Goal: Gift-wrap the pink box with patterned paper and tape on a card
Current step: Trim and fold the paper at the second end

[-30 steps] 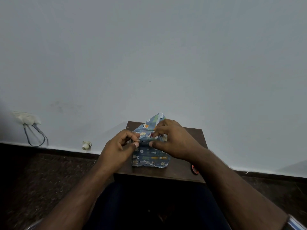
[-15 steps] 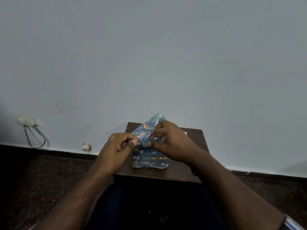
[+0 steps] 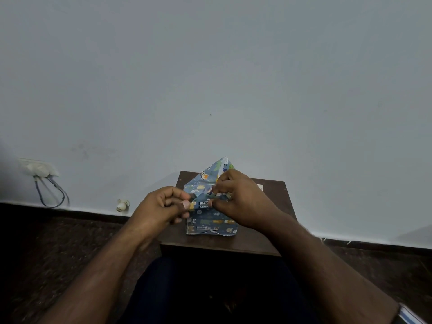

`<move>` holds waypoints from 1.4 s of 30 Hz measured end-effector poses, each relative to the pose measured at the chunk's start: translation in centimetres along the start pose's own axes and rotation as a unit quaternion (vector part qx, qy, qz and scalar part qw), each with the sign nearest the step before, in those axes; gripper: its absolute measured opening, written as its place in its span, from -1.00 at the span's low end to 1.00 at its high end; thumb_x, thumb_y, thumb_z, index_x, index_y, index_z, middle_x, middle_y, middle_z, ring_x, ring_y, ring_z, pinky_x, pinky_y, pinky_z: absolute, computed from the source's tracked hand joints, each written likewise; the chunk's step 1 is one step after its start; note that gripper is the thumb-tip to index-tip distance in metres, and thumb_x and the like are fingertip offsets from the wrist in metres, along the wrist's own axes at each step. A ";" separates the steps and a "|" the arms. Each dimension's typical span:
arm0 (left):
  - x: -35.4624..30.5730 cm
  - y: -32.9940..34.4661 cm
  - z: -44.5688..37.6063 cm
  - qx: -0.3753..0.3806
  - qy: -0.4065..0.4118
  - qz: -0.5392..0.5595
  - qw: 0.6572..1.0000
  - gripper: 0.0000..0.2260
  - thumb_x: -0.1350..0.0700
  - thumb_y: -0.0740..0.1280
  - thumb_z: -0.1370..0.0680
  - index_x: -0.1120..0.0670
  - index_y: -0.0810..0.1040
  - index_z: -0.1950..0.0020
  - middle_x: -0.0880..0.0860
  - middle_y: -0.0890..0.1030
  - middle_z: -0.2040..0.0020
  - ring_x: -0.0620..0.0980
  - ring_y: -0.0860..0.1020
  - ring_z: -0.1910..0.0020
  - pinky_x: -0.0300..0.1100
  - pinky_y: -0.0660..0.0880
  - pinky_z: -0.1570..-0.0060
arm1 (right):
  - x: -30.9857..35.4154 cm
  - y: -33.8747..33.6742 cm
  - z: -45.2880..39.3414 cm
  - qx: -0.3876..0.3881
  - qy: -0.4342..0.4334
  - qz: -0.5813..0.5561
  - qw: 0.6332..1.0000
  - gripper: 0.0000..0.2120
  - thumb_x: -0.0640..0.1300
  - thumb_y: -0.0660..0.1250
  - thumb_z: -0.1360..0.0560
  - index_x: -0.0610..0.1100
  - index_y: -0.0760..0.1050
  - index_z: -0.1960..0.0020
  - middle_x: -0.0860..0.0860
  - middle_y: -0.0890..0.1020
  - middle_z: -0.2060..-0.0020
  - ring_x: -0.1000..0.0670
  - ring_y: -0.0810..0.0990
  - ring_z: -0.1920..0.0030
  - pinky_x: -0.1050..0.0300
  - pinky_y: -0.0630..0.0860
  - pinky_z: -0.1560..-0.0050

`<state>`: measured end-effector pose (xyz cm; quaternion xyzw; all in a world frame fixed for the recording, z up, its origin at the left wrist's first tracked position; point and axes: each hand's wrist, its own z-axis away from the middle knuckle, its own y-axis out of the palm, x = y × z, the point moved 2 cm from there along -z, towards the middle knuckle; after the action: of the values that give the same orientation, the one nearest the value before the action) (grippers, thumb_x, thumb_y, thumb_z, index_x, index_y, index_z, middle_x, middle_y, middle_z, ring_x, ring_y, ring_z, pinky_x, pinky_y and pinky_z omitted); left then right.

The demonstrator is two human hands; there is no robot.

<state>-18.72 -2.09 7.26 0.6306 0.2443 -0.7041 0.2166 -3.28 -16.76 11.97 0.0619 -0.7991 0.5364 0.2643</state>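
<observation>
Head view shows the paper around the box on the table, at lower centre of the frame. Left hand and right hand both pinch its folded flap with curled fingers.

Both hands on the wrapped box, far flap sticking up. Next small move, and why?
Probably fold the raised far flap down toward the person. It stands up unfolded behind the right hand, while the patterned paper already covers the near face on the small table. Both hands pinch the top fold; the left hand could keep it pinned. No tape is visible.
</observation>
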 end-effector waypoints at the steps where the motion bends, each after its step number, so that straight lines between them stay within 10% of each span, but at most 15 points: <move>1: 0.0 0.1 0.0 -0.008 -0.016 0.024 1.000 -0.94 0.26 0.39 -0.58 0.21 0.63 -0.04 0.16 0.71 0.18 -0.03 0.67 0.24 -0.31 0.52 0.35 | 0.0 0.1 0.0 0.000 0.000 0.001 1.000 -0.78 -0.01 0.49 -0.48 -0.09 0.67 -0.06 0.01 0.52 -0.04 0.00 0.49 -0.07 0.10 0.45 -0.04; 12: -0.4 1.1 0.5 0.023 -0.093 0.145 0.985 -0.81 0.44 0.40 -0.49 0.24 0.61 -0.06 0.22 0.71 0.08 0.09 0.71 0.12 -0.12 0.66 0.01 | -0.1 0.6 0.1 -0.007 -0.021 0.016 1.000 -0.81 -0.05 0.52 -0.43 -0.08 0.68 -0.01 0.02 0.52 0.02 -0.04 0.49 -0.06 0.03 0.47 -0.06; 33: -0.2 1.2 1.0 0.002 -0.199 0.341 0.919 -0.74 0.47 0.28 -0.52 0.20 0.60 -0.09 0.10 0.72 0.13 -0.02 0.69 0.27 -0.24 0.63 0.28 | 0.0 0.6 0.7 -0.022 -0.008 -0.031 0.999 -0.79 -0.03 0.55 -0.43 -0.06 0.69 -0.04 0.01 0.54 0.00 0.02 0.50 -0.03 0.16 0.38 0.05; 42: -0.6 0.8 1.3 0.041 -0.134 0.222 0.965 -0.76 0.46 0.34 -0.50 0.21 0.60 -0.08 0.12 0.70 0.07 -0.05 0.69 0.19 -0.26 0.64 0.18 | -0.1 0.6 0.8 -0.011 -0.007 -0.040 0.999 -0.82 -0.04 0.55 -0.42 -0.01 0.70 0.00 0.03 0.54 0.00 0.06 0.48 -0.05 0.15 0.38 0.03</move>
<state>-19.17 -3.48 7.87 0.5776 0.0379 -0.7259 0.3715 -3.71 -17.23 11.21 0.0944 -0.8036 0.5161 0.2811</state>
